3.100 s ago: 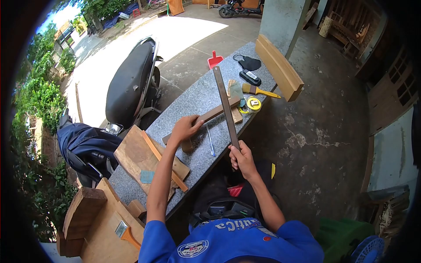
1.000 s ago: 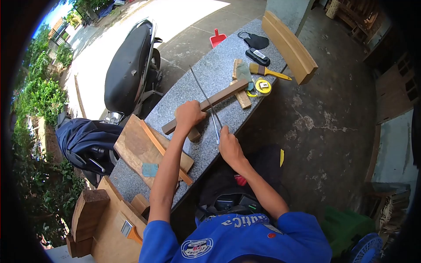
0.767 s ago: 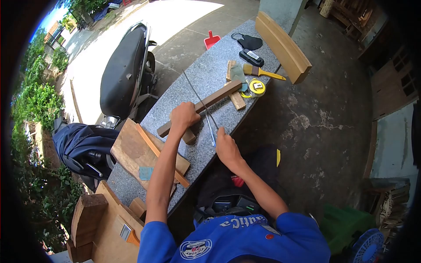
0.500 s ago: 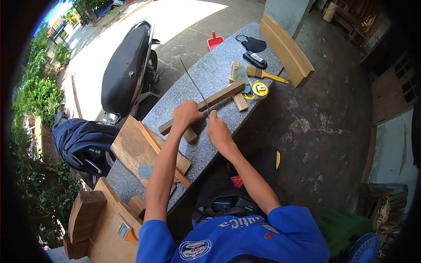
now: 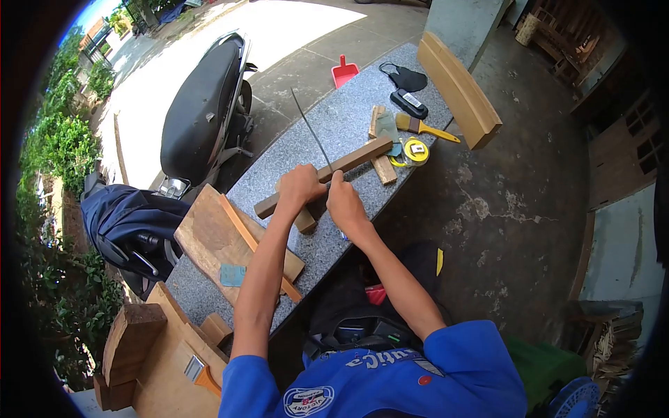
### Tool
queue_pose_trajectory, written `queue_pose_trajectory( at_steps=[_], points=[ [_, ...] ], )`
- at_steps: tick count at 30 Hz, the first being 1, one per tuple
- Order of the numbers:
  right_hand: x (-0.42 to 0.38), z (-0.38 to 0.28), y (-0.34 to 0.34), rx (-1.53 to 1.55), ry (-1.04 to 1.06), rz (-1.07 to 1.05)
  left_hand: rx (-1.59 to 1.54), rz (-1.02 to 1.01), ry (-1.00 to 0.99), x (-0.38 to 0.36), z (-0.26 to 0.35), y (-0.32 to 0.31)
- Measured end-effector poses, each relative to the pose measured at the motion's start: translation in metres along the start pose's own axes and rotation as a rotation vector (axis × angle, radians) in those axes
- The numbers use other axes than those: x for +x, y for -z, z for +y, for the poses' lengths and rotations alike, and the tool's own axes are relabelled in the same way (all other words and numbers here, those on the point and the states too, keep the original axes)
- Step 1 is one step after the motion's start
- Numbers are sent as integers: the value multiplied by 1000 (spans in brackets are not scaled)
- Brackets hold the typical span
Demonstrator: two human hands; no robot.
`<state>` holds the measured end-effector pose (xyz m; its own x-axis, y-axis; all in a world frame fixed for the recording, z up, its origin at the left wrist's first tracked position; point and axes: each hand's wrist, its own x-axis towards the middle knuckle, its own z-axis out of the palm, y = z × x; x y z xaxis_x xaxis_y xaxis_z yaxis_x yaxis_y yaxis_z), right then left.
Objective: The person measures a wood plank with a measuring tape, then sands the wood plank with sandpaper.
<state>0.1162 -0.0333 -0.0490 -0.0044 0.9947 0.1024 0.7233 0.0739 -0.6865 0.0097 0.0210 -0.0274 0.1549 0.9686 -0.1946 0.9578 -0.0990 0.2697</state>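
Observation:
A brown wooden bar [image 5: 359,155] lies diagonally over smaller wood blocks on the speckled stone table [image 5: 261,164]. My left hand [image 5: 301,185] is wrapped over the bar's nearer part, holding it. In my right hand [image 5: 345,202], closed into a fist just beside the left, is the handle end of a long thin saw-like blade [image 5: 310,127]; its handle is hidden by the fingers. The blade crosses over the bar and points away toward the table's far edge. At the bar's far end lie a light wood block [image 5: 383,169], sandpaper [image 5: 385,125] and a yellow tape measure [image 5: 416,150].
A yellow-handled brush [image 5: 428,130], a black case [image 5: 409,104], a black mask [image 5: 408,78] and a long wooden piece [image 5: 460,90] lie at the far end. Boards [image 5: 216,233] lie at the near left. Beyond the table stand a scooter [image 5: 198,111] and a red dustpan [image 5: 344,72].
The view has shifted slightly. The blade has slid a little toward me across the bar, while both hands keep their grips.

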Motion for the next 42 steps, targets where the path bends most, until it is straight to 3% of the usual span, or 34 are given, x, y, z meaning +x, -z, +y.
queue_pose_trajectory(
  at_steps=[5,7,10,16,23,26,30,33,38,42],
  points=[
    [-89,27,15,-21,-67,-61,-37,-34,-5,6,-5,-1],
    [-118,32,24,49,11,11,-39,-10,8,3,-3,1],
    [-91,23,27,1,-105,-88,-46,-40,-10,4,-4,1],
    [-5,-2,1,-38,9,61,-43,-63,43,5,-2,2],
    [-119,23,43,50,-104,-77,-76,-53,33,8,-6,1],
    [-119,23,42,58,-79,-60,-76,-62,13,4,-4,3],
    [-28,13,9,-41,12,7,-46,-10,8,1,1,4],
    [-7,9,3,-17,55,33,-29,-25,29,2,0,3],
    [-98,19,38,-36,-103,-112,-58,-64,36,6,-4,1],
    [-99,8,46,-34,-87,-122,-36,-114,24,3,-2,6]
  ],
)
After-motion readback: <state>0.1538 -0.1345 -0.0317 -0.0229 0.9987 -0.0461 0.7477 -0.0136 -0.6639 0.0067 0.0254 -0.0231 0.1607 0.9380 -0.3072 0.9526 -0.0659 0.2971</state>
